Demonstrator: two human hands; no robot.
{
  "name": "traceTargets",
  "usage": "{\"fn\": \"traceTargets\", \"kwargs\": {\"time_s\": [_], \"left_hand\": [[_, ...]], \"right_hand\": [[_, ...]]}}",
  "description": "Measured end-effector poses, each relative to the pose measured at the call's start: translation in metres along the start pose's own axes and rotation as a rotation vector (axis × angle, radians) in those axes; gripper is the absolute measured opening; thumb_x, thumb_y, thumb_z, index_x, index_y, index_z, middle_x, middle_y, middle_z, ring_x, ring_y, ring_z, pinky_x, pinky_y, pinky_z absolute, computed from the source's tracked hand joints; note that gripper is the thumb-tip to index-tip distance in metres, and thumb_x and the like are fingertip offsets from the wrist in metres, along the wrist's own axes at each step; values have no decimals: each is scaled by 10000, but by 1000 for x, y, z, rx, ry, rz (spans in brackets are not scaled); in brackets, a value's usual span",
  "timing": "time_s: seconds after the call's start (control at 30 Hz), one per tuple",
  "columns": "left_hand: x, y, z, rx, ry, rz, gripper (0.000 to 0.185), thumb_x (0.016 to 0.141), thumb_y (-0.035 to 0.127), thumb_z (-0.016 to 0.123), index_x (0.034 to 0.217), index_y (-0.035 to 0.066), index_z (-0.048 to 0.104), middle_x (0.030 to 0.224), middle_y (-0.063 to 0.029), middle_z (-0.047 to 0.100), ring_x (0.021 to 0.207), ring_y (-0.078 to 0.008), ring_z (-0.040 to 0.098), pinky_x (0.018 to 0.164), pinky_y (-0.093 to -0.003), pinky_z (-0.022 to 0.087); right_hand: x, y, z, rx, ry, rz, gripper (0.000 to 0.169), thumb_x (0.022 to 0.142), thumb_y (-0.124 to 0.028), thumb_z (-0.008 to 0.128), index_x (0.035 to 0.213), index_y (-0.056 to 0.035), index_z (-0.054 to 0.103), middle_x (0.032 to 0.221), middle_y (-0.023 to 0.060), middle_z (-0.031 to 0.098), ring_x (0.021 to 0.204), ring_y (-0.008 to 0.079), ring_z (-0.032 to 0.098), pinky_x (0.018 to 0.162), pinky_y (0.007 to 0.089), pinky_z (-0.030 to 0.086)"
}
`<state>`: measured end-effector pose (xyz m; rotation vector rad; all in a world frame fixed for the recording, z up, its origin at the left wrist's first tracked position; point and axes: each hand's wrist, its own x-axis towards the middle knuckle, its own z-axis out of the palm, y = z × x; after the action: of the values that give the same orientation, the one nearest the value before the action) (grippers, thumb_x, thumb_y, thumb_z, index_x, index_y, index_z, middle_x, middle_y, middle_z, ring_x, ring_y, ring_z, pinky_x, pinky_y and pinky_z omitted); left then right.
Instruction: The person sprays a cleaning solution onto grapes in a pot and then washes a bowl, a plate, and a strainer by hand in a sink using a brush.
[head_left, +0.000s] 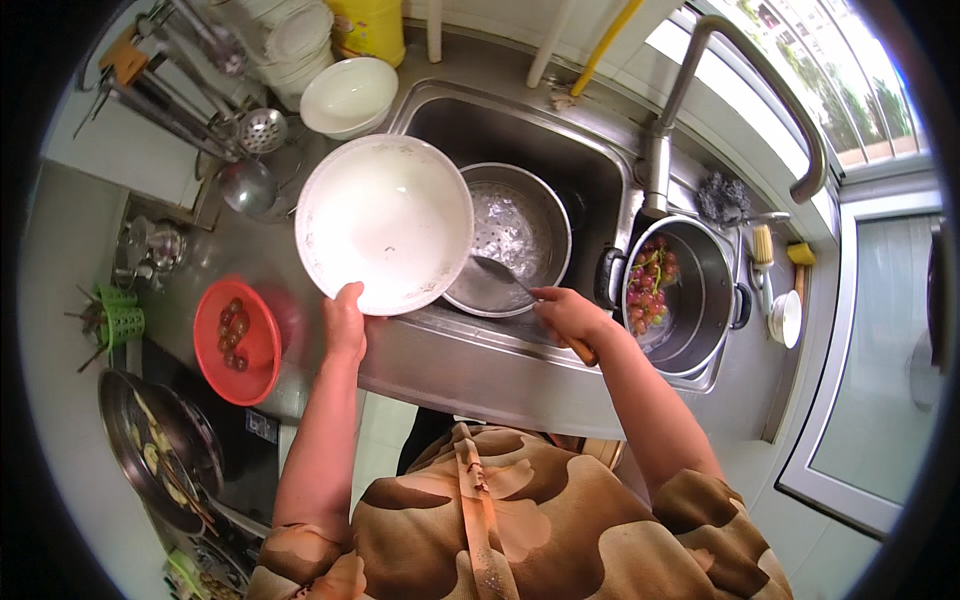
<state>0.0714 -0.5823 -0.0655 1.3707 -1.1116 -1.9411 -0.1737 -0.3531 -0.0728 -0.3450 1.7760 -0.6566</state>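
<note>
My left hand (346, 326) grips the near rim of a large white bowl (382, 225), its thumb over the edge. The bowl is tilted so that its inside faces me, and it covers part of the sink's left side. My right hand (568, 319) is closed around a metal cooking utensil (504, 271) with a wooden handle. The utensil's broad end lies over a round metal pan (517, 225) in the sink, close to the white bowl's rim. Water appears to be in the pan, and small dark dots show on its bottom. The bowl hides the pan's left part.
Red grapes sit in a two-handled pot (697, 300) at the sink's right; more lie in a red plastic bowl (262, 352) on the left counter. A tall faucet (660, 161) rises behind. At far left, a frying pan (120, 442) holds food and chopsticks.
</note>
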Motion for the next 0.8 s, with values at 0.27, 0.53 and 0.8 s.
{"fn": "traceTargets", "kwargs": {"time_s": [0.27,0.53,0.8], "left_hand": [[0,0,-6,5,-30,21,340,811,133,500,1082,-71,532,945,-128,623,711,-215,625,494,-322,488],[-3,5,1,18,26,40,334,805,123,485,1076,-67,534,941,-132,610,709,-208,614,453,-317,485],[0,0,-2,5,15,35,288,814,132,498,1037,-41,556,887,-116,620,680,-208,614,475,-312,457]], "right_hand": [[-30,-12,-8,825,-162,56,259,943,-156,425,1181,-95,507,849,13,555,624,122,523,533,291,497],[17,2,-2,517,-64,202,205,926,-134,400,1034,-56,555,798,40,572,607,143,512,542,305,465],[74,-2,21,294,36,284,236,892,-134,410,999,-10,580,799,127,632,641,239,592,578,378,491]]}}
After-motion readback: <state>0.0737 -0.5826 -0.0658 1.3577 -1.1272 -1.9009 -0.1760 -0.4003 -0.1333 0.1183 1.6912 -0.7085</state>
